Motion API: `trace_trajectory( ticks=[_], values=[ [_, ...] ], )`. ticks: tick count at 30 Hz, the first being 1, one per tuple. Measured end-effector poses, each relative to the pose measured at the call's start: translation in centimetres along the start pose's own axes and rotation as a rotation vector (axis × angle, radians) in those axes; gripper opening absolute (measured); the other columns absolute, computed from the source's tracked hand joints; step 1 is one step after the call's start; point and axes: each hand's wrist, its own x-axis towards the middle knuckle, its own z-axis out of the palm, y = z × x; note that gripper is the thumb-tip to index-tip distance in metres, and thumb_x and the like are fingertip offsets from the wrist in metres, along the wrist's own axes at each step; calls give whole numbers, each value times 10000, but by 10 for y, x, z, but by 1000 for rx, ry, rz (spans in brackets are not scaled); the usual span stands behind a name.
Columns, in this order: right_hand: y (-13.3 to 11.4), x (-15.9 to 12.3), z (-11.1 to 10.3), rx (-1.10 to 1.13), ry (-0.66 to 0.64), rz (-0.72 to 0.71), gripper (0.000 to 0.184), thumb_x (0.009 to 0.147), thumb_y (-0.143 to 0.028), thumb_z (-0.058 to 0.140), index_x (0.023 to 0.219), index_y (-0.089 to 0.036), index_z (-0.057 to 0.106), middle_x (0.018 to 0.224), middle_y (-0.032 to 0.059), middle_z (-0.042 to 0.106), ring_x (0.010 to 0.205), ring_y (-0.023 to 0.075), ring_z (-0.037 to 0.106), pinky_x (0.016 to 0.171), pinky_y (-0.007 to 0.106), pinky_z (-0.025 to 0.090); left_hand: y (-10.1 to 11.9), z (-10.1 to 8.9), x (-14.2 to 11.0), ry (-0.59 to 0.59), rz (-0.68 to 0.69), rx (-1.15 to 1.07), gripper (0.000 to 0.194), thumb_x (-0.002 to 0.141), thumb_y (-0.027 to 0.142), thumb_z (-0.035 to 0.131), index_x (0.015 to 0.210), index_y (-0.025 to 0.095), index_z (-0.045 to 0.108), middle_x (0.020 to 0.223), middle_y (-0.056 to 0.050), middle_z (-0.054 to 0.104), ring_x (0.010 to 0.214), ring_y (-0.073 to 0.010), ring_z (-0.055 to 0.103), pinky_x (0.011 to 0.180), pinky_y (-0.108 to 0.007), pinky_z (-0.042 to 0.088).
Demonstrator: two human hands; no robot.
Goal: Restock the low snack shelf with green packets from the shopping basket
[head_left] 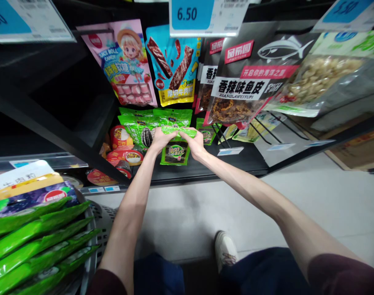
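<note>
My left hand (160, 139) and my right hand (195, 143) both grip the top edge of a green snack packet (176, 151), low on a black store shelf (205, 170). The packet hangs upright between my hands, with a dark label on its front. More green packets of the same kind (144, 127) hang on hooks just behind and to the left. Both arms reach forward and down from the bottom of the view.
Hanging bags fill the upper hooks: a pink candy bag (128, 61), a blue jerky bag (174, 61), a black fish-skin bag (248, 78). Red tubs (121, 137) sit left of the packet. A basket (96, 221) with several green packets stands at lower left. Grey floor lies below.
</note>
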Motion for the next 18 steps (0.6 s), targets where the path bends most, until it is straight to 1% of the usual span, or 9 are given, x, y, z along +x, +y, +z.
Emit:
trace_trajectory(
  ticks=[7, 10, 12, 14, 16, 18],
  values=[
    [2, 2, -1, 35, -4, 2, 392, 601, -400, 870, 882, -192, 692, 953, 28, 716, 860, 188, 662, 857, 341, 538, 2, 0, -1, 0, -4, -5, 308, 617, 365, 840, 760, 132, 697, 743, -46, 692, 637, -142, 584, 632, -258, 467],
    [2, 2, 0, 40, 2, 11, 429, 597, -426, 878, 900, -194, 681, 925, 20, 714, 865, 190, 665, 877, 348, 538, 4, 0, -1, -2, 5, -5, 288, 629, 366, 827, 759, 141, 704, 767, -47, 699, 667, -151, 596, 653, -263, 477],
    [2, 3, 1, 40, 23, 27, 465, 609, -462, 874, 928, -199, 661, 943, 23, 719, 898, 196, 669, 900, 357, 538, 6, 1, 1, 25, 30, 0, 270, 644, 375, 812, 752, 151, 708, 779, -44, 702, 704, -164, 611, 684, -271, 489],
    [3, 4, 1, 35, 47, 68, 489, 646, -523, 849, 953, -203, 642, 993, 38, 724, 943, 208, 670, 919, 371, 536, 10, 3, 4, 65, 60, 3, 257, 662, 383, 795, 745, 155, 712, 783, -42, 700, 731, -175, 620, 702, -278, 493],
    [4, 6, 2, 53, 52, 116, 513, 685, -583, 813, 991, -209, 639, 1057, 50, 723, 988, 219, 667, 942, 385, 529, 17, 6, 7, 75, 53, 28, 258, 672, 386, 786, 753, 150, 720, 786, -43, 701, 728, -182, 619, 685, -282, 487],
    [4, 9, 1, 117, 3, 165, 536, 707, -630, 782, 1017, -214, 647, 1085, 50, 720, 996, 224, 664, 949, 394, 523, 30, 10, 10, 61, 26, 103, 258, 691, 390, 772, 755, 145, 727, 791, -45, 704, 734, -188, 616, 676, -282, 478]
  ],
)
